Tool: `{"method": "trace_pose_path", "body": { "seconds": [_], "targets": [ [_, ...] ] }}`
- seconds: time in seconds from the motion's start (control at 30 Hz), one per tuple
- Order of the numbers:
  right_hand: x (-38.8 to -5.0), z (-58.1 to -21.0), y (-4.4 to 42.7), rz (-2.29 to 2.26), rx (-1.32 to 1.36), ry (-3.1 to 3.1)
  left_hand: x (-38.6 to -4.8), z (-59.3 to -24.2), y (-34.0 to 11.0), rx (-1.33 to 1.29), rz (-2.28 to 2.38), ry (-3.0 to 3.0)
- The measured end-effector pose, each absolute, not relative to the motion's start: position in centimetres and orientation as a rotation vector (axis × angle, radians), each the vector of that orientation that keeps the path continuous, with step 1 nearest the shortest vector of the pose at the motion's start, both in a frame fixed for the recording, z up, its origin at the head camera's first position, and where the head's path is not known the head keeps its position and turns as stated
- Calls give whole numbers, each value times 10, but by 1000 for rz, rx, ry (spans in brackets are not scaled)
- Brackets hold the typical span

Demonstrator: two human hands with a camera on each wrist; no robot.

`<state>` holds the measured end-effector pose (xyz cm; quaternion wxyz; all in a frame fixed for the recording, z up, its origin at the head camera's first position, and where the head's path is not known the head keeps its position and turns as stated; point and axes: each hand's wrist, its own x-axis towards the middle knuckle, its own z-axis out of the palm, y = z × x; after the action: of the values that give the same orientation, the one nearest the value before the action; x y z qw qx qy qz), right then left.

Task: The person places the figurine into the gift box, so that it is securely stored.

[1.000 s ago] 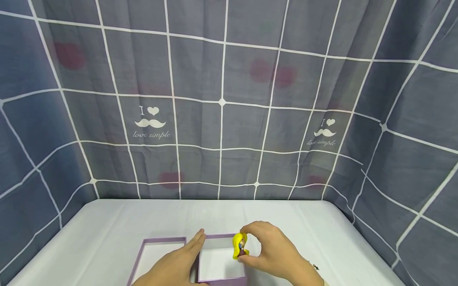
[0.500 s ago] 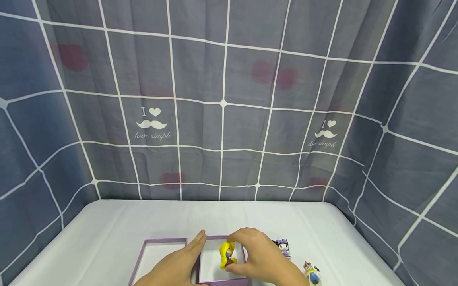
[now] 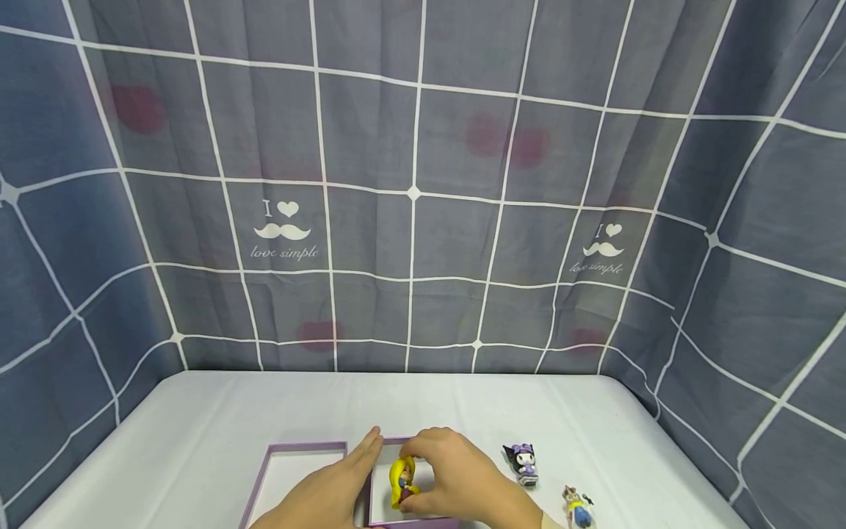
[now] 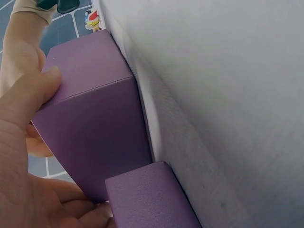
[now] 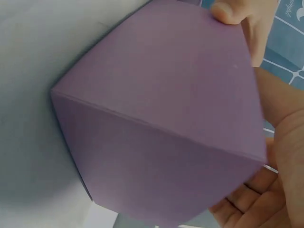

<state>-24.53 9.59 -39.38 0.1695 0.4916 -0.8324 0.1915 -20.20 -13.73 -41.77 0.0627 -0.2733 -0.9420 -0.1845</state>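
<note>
My right hand [image 3: 456,477] pinches a small figurine [image 3: 400,485] with long yellow hair between thumb and fingers. It holds the figurine upright, inside or just over the opening of a purple box [image 3: 416,524] with a white interior. My left hand [image 3: 324,492] grips the same box, its fingers laid along the left wall. In the left wrist view the left thumb [image 4: 50,83] presses the near wall of the purple box [image 4: 90,128]. The right wrist view shows the box's outer walls [image 5: 156,95] but not the figurine.
Left of the box lies a shallow purple-rimmed tray or lid [image 3: 261,477], partly behind my left hand. Two more figurines are on the white table [image 3: 396,400] at right: a black-and-purple one [image 3: 524,466] and a yellow-and-blue one [image 3: 578,508]. A grey checked curtain [image 3: 370,220] stands behind.
My right hand has carried the yellow-haired figurine leftward and slightly down, from the box's right edge to its left part. The two figurines at right have come into view. The left hand stays put.
</note>
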Motion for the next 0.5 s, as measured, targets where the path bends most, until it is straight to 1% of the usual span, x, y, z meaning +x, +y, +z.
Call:
{"method": "trace_pose_path", "body": {
  "seconds": [0.5],
  "targets": [
    [-254,-403,85,525,1518,-2441,-200,-417,-138,-817,-557,-2881]
  ]
}}
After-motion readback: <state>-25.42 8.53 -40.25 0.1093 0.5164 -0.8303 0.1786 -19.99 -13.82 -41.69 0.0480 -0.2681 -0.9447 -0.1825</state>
